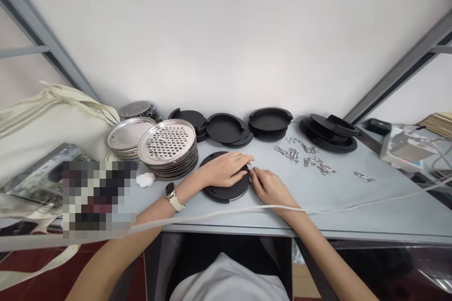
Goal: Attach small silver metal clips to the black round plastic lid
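A round black plastic disc (223,193) lies on the table in front of me. My left hand (226,169) rests flat across its top, fingers stretched toward the right rim, with a watch on that wrist. At this rim a small shiny wire clip (250,167) stands up by my left fingertips. My right hand (270,188) is closed in a pinch on the clip; its lower part is hidden by the fingers. Several similar wire clips (319,165) lie in loose bunches to the right, and a pair lies apart (364,177).
Stacked metal grater discs (167,143) and plain metal discs (130,134) stand left. Black round parts (270,120) are piled along the wall. A white cable (226,211) crosses in front of my forearms. A cream bag (52,113) sits left, a white box (402,150) right.
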